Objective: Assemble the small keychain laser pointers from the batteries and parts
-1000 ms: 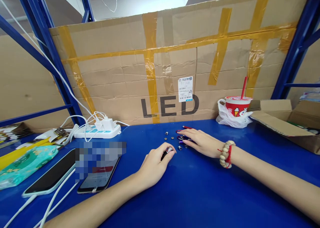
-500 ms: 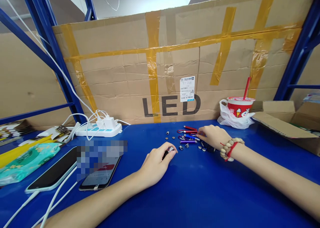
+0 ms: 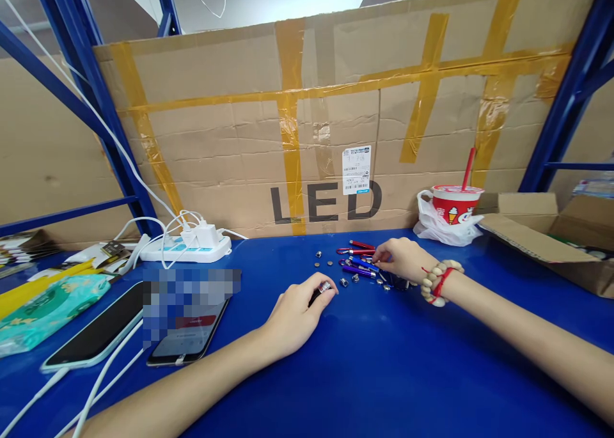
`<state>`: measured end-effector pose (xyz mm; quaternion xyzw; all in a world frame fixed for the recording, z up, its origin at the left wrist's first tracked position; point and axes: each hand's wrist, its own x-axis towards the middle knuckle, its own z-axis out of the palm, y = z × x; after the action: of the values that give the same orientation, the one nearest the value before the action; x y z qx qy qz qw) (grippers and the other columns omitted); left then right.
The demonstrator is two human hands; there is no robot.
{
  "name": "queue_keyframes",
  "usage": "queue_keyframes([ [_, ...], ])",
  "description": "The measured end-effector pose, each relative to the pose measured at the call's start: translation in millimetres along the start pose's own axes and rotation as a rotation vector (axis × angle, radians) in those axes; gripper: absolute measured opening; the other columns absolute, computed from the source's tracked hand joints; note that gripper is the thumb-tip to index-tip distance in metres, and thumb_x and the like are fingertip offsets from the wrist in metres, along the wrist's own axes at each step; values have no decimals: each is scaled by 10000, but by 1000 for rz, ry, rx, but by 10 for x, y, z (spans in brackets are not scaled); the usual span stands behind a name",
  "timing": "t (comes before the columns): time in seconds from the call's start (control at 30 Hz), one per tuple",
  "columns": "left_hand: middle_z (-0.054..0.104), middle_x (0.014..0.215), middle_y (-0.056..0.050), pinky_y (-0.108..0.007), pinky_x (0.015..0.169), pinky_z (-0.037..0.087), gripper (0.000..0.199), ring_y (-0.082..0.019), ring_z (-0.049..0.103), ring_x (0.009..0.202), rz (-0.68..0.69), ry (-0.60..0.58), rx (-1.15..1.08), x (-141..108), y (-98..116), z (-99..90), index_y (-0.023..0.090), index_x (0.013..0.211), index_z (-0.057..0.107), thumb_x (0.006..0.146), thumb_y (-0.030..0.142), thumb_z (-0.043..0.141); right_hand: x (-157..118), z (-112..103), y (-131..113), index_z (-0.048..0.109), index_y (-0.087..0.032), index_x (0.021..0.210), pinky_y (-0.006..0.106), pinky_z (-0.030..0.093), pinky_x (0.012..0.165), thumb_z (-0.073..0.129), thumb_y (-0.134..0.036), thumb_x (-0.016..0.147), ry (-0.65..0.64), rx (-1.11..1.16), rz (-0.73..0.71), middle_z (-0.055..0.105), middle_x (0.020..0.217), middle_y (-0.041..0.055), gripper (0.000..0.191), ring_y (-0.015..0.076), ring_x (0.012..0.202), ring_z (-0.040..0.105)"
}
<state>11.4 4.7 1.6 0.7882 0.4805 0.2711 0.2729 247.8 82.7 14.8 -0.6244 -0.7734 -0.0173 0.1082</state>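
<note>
Glossy blue table (image 3: 384,374): left hand (image 3: 298,307) grips a dark silver-ended cylinder (image 3: 323,288); right hand (image 3: 404,259), hold unclear, is beside a shiny blue tube (image 3: 363,263).

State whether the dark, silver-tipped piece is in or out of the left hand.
In: the left hand curls around the piece, silver tip showing.

Dark piece (image 3: 315,295) mostly hidden (by left fingers (image 3: 309,282)), open box (image 3: 582,275) cropped

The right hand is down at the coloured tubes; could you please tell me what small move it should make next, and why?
Perhaps pinch the blue tube: the right hand is bent down right beside it, while the left hand is occupied, gripping a dark piece with a silver end.
</note>
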Motion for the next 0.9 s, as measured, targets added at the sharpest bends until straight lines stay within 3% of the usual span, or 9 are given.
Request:
queue_keyframes([
  [0.63,542,740,69,-207,616,292,233,-86,471,666,5,-11,50,8,34,-25,276,909,529,860,401,339,-97,-13,-138,664,-295,807,224,327,547,527,-249,769,167,7,-31,655,878,-53,150,125,735,581],
  [0.9,580,814,64,-223,670,329,234,-102,515,731,15,-14,58,1,36,-15,279,909,531,857,405,341,-76,18,-139,665,-298,814,209,369,563,527,-257,756,205,33,-74,646,900,-54,156,118,752,585],
])
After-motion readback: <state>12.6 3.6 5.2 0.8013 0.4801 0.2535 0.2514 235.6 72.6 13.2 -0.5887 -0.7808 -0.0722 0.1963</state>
